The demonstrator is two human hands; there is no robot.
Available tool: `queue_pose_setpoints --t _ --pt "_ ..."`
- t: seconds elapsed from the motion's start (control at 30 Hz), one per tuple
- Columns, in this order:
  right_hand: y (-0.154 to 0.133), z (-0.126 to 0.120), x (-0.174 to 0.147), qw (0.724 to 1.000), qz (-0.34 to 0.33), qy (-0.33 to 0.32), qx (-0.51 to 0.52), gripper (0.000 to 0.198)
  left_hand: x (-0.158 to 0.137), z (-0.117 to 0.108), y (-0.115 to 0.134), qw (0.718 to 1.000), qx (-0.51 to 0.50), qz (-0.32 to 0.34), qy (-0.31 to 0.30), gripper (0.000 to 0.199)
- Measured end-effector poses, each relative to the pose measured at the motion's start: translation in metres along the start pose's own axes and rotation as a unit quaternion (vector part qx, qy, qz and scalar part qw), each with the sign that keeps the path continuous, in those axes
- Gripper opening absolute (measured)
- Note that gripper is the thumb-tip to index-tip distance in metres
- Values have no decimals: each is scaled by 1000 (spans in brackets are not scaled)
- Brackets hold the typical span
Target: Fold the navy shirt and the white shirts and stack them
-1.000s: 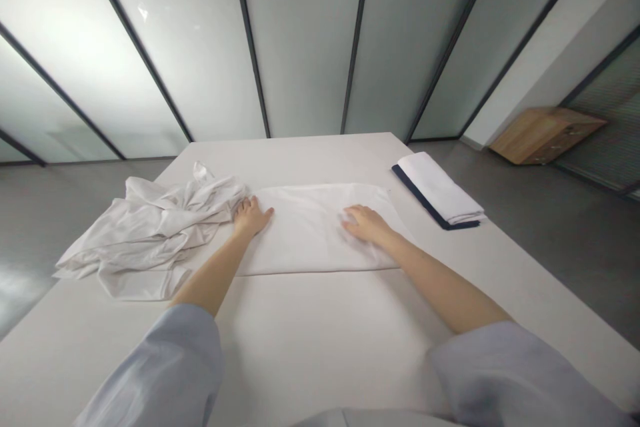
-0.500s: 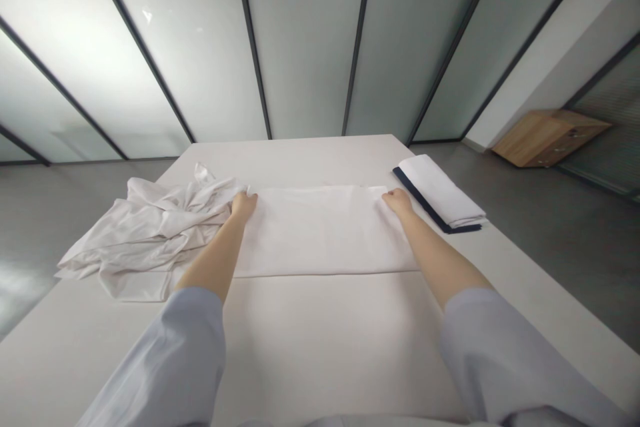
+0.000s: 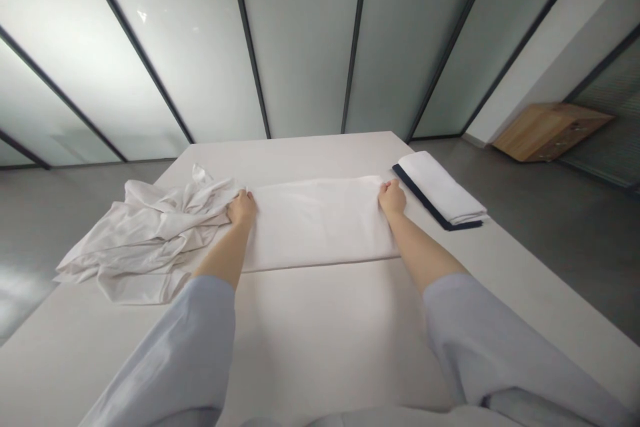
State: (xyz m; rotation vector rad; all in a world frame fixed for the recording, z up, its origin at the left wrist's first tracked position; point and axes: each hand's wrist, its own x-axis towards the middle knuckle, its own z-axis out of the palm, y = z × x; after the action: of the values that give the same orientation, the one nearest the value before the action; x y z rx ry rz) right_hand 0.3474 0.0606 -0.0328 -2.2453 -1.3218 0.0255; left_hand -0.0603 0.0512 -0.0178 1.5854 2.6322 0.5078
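Observation:
A white cloth (image 3: pixel 320 223), folded into a wide flat rectangle, lies across the middle of the table. My left hand (image 3: pixel 243 207) is closed on its far left corner, right beside a crumpled heap of white fabric (image 3: pixel 160 227). At the far right corner, my right hand (image 3: pixel 392 197) grips the same cloth with its fingers curled in. The cloth's far edge is slightly raised at the right, and its near edge rests on the table. What exactly the fabric in the heap is, I cannot tell.
On the right side of the white table (image 3: pixel 320 340) lies a folded white cloth (image 3: pixel 443 188) on top of a dark navy folded cloth (image 3: pixel 425 199). Frosted glass panels (image 3: pixel 305 40) stand behind the table. A wooden cabinet (image 3: pixel 540 132) sits on the floor at the right.
My right hand has lifted its corner a little and moved slightly inward. The cloth's near edge now slants up to the right. My left hand has stayed almost in place.

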Motion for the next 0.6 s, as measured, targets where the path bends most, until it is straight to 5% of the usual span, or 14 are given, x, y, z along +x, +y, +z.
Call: queue_pose_setpoints --t 0.2,0.3,0.4,0.6 --pt "4 -2 15 997 10 -83 -5 36 12 -2 -5 999 -31 16 -31 36" --pt "-2 -9 14 999 -17 -47 -2 42 8 -7 -1 994 -88 58 31 50" --pt "-26 -11 -4 992 -123 23 -16 46 -15 -10 22 979 -96 149 96 52" --pt "-101 12 -64 923 -362 -131 -22 41 -70 10 99 939 -7 338 -57 49"
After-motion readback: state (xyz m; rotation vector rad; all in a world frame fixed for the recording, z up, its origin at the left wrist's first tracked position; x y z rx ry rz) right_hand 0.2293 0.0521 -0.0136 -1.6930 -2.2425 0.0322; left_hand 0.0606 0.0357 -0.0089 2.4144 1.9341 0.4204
